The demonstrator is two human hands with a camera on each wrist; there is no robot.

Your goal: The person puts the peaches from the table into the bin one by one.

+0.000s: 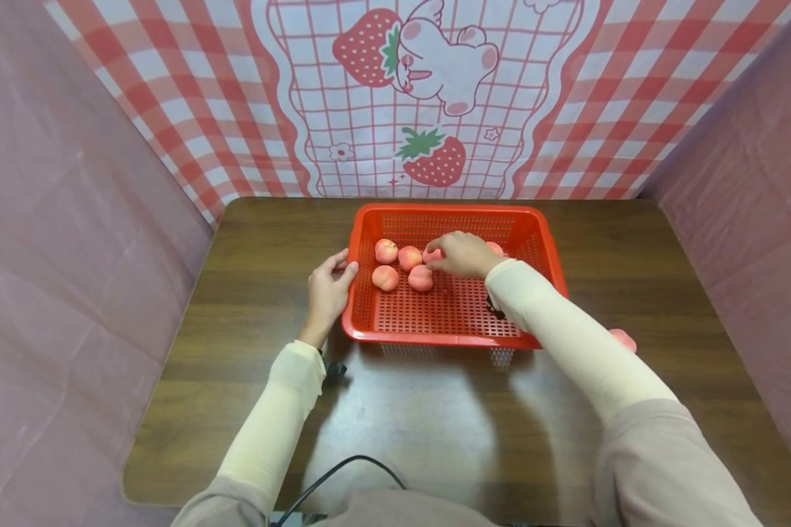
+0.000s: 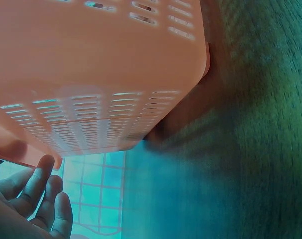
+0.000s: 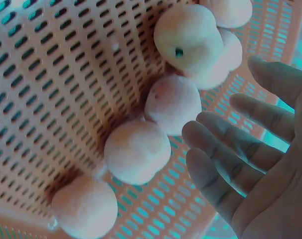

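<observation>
A red perforated plastic basket [image 1: 448, 339] stands on the table with several pink-orange peaches inside. Most of them, such as one peach [image 1: 386, 251], cluster in its left half; another peach [image 1: 494, 247] shows behind my right wrist. My left hand [image 1: 328, 289] holds the basket's left rim, thumb over the edge and the other fingers loose outside it. Over the cluster, my right hand [image 1: 464, 254] reaches in with fingers spread and nothing in its palm. In the right wrist view its fingertips [image 3: 193, 132] are close beside a peach [image 3: 173, 104]; whether they touch is unclear.
One more peach [image 1: 622, 339] lies on the wooden table [image 1: 633, 256] right of the basket, partly behind my right sleeve. A black cable [image 1: 359, 459] runs along the near edge. Checked strawberry cloth [image 1: 231, 95] hangs behind, pink curtains [image 1: 72, 256] at both sides.
</observation>
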